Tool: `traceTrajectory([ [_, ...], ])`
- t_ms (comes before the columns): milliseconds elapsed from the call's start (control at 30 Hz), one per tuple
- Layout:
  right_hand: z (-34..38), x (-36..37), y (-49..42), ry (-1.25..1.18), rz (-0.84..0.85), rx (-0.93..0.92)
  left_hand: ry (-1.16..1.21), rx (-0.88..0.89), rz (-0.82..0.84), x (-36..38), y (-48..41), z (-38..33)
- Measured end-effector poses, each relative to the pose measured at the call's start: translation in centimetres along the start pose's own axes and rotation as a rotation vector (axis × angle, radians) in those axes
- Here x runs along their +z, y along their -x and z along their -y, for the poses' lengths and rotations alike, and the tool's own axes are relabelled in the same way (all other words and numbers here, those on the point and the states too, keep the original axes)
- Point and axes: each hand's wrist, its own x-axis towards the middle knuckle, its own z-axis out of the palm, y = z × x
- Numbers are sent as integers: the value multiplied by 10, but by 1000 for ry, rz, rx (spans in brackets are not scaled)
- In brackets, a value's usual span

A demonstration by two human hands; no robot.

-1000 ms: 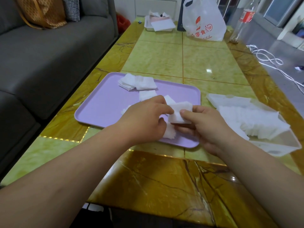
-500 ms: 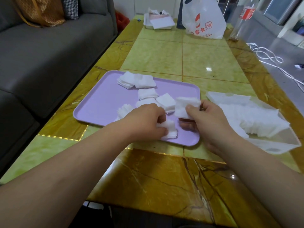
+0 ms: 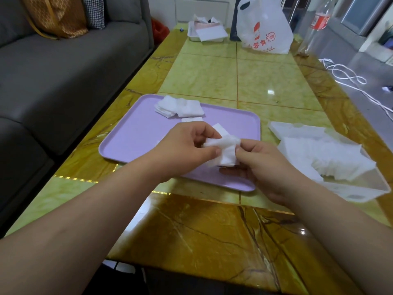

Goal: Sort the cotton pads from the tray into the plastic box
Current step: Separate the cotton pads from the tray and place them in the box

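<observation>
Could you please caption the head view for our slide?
Left hand and right hand pinch white cotton pads over lilac tray, beside translucent plastic box.

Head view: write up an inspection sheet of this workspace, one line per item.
Surface: table, glossy green and brown stone-look top.
Job's things: purple tray with loose pads at its far side; plastic box to the right of the tray, with pads inside.
Clutter: white plastic bag, bottle and white dish of papers at the far end.
Grippers: left hand and right hand both pinch a bunch of pads above the tray's near right part.
Cables: white cable on the floor at right.
Surroundings: grey sofa at left, brown bag on it.
</observation>
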Motion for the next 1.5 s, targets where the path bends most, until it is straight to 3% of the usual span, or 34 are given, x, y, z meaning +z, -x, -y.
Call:
traceTrajectory([
  [233, 5, 1, 3, -97, 43, 63, 79, -5, -38, 2, -1, 1],
  [400, 10, -1, 5, -98, 78, 85, -200, 167, -121, 7, -2, 6],
  [633, 6, -4, 8, -26, 123, -14, -342, 386, -256, 8, -8, 4],
  [967, 6, -2, 7, -27, 87, -12, -288, 313, -241, 4, -3, 3],
  [1167, 2, -3, 3, -39, -2, 41, -249, 356, -272, -8, -4, -6],
  [1367, 6, -2, 7, 47, 49, -7, -282, 278, 14, -11, 3, -7],
  [1500, 6, 0, 9, 79, 94, -36, -286, 274, 10, -9, -3, 1],
])
